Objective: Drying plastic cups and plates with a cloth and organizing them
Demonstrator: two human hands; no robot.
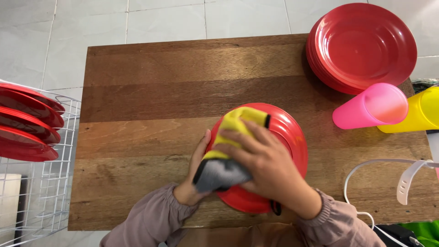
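A red plate [289, 132] is held over the near middle of a wooden table [151, 87]. My left hand [195, 176] grips the plate's left rim from behind. My right hand [267, 167] presses a yellow and grey cloth [226, 151] flat against the plate's face, fingers spread over the cloth. The cloth and my hand hide most of the plate.
A stack of red plates [363, 45] sits at the table's far right corner. A pink cup [372, 107] and a yellow cup [420, 112] lie on their sides beside it. A white wire rack [50, 192] on the left holds several upright red plates [27, 128]. A white cable [384, 167] loops at the right.
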